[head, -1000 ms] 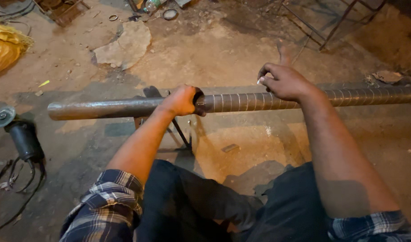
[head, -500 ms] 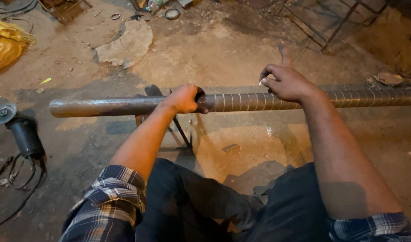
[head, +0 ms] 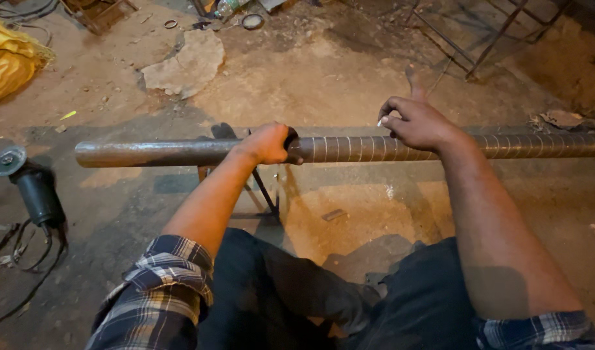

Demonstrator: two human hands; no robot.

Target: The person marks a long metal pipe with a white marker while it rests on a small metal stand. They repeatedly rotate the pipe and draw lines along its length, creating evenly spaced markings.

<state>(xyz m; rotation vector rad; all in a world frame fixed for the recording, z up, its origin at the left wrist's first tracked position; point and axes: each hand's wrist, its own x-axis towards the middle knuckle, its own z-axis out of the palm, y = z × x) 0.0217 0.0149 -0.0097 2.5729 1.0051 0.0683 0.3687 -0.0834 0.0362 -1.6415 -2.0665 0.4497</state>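
Head view, looking down past the person's knees. A long, dull grey-brown round steel pipe [head: 181, 152] is lying level across the frame, raised above the dirt floor [head: 349, 84] on a thin dark metal stand [head: 266, 198] whose legs are showing just below the left hand. The pipe's right stretch is carrying a row of pale, evenly spaced cross-marks; its left stretch is bare.

The left hand [head: 266, 142] is wrapping over the top of the pipe near its middle, fingers curled down the far side and pressed together in a full grip, forearm reaching straight out from a rolled blue-and-white checked sleeve [head: 161, 291]. The right hand [head: 417, 123] is resting on the marked stretch, well apart from the left; its fingers are bunched and bent towards the pipe's near upper face, the thumb is sticking up, and a small pale object is showing at the fingertips [head: 382, 121], though what it is cannot be told. The right forearm is running back bare to the lower right corner.

On the floor to the left a dark angle grinder [head: 32, 188] with its cable is lying well apart from the pipe; a crumpled yellow sack [head: 9, 65] is sitting at the upper left edge, and a flat pale stone slab [head: 187, 65] is lying beyond the pipe.
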